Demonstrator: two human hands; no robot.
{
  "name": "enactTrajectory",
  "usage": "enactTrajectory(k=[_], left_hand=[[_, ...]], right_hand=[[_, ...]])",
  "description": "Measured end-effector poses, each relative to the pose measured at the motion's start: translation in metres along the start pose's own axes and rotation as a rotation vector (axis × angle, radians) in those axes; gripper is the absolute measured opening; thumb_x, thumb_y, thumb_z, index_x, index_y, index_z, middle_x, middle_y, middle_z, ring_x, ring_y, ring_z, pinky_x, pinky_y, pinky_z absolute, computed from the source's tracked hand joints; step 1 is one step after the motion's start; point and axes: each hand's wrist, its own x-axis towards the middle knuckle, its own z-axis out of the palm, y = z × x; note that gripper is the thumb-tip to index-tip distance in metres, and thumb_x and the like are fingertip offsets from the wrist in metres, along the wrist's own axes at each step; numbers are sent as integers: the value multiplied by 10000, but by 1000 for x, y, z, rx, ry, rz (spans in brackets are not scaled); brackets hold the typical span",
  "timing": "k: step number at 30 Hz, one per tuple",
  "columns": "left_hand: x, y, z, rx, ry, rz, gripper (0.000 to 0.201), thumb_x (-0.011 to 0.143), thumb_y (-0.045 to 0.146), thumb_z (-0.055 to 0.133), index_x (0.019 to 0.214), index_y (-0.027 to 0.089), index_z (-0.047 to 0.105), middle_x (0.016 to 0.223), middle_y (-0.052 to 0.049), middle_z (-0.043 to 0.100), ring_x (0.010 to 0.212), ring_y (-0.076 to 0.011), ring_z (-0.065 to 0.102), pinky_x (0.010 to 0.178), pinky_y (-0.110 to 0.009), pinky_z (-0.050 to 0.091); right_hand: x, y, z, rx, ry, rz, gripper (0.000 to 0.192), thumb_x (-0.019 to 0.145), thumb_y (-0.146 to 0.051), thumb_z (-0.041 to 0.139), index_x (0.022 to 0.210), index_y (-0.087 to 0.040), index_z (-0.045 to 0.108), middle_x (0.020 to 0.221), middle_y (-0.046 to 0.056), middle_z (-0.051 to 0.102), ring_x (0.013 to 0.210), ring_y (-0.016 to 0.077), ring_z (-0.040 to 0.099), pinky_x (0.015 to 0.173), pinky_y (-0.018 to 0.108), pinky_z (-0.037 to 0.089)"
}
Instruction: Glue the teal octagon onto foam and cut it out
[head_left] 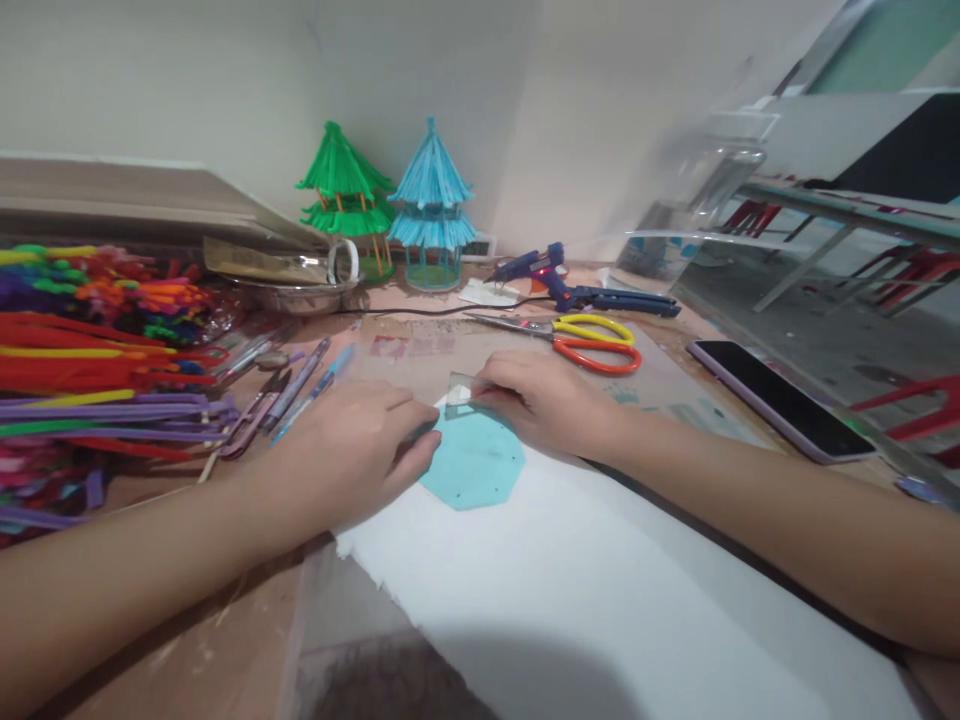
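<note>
Left hand [360, 440]: presses flat on the teal octagon [472, 465], pinning it to the white sheet [600, 590].
Right hand [544, 400]: fingertips pinch the clear ruler [461, 393] at the octagon's far edge, keeping it steady.

at frame centre the left hand [360, 440] presses flat on a teal octagon [474, 462] lying on a white sheet [600, 580]. the right hand [547, 400] pinches a small clear piece [459, 393] at the octagon's upper edge. scissors [577, 340] and a blue glue gun [570, 285] lie above; pipe cleaners [97, 350] fill the left.
</note>
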Motion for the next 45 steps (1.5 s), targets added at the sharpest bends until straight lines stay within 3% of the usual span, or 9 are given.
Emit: enactTrajectory(k=[8, 14, 21, 28, 33, 37, 41, 43, 45], left_hand=[[1, 0, -1, -7, 5, 5, 390, 995, 308, 389, 943, 154, 744, 821, -81, 758, 762, -265, 692, 688, -395, 492], [2, 1, -2, -7, 18, 15, 365, 987, 283, 411, 919, 152, 745, 804, -83, 757, 758, -266, 693, 687, -392, 493], [1, 1, -1, -13, -3, 0, 367, 989, 287, 406, 967, 145, 743, 816, -82, 755, 765, -281, 699, 689, -417, 506], [1, 1, -2, -4, 27, 17, 381, 993, 290, 399, 922, 134, 739, 824, -88, 763, 773, -280, 708, 686, -415, 512], [0, 1, -1, 1, 24, 14, 377, 996, 291, 393, 917, 152, 735, 811, -78, 753, 762, -260, 692, 689, -396, 494], [0, 2, -2, -33, 49, 25, 363, 998, 282, 412, 804, 180, 702, 747, -51, 720, 722, -218, 662, 689, -357, 472], [3, -3, -3, -210, 93, -226, 190, 934, 343, 562, 920, 183, 663, 825, -33, 699, 785, -207, 646, 686, -323, 473], [5, -9, -2, -265, 147, -338, 249, 900, 388, 633, 1033, 177, 652, 964, -55, 700, 912, -229, 645, 767, -347, 495], [6, -15, 0, -287, 191, -340, 309, 887, 404, 671, 1105, 187, 653, 1077, -71, 687, 1033, -247, 626, 885, -393, 488]], right_hand=[[4, 0, 2, -2, -5, 18, 138, 961, -180, 529, 855, -184, 619, 833, 45, 656, 775, 164, 581, 690, 270, 435], [4, 2, 3, -17, 88, 6, 136, 958, -171, 523, 867, -178, 624, 850, 58, 672, 793, 170, 586, 700, 280, 437], [4, 2, 3, 16, 22, -45, 146, 960, -168, 528, 850, -179, 624, 819, 44, 654, 755, 157, 575, 663, 261, 426], [5, 6, 3, -37, 69, 90, 134, 937, -149, 530, 862, -177, 638, 849, 54, 672, 800, 173, 597, 717, 277, 443], [3, 6, 4, 44, 22, 39, 133, 940, -192, 544, 854, -179, 645, 841, 57, 684, 774, 171, 596, 700, 279, 449], [6, 6, 1, 65, 61, 170, 128, 900, -167, 548, 814, -173, 642, 805, 48, 677, 753, 169, 586, 694, 283, 440], [9, -3, -8, 264, 117, 287, 95, 868, -216, 569, 809, -171, 627, 720, 12, 637, 660, 142, 546, 613, 259, 414], [10, -11, -12, 383, 114, 328, 97, 861, -239, 575, 809, -172, 622, 694, -1, 612, 634, 130, 525, 585, 250, 402], [10, -19, -13, 476, 84, 367, 105, 853, -260, 585, 810, -173, 623, 684, -10, 589, 624, 123, 506, 572, 247, 396]])
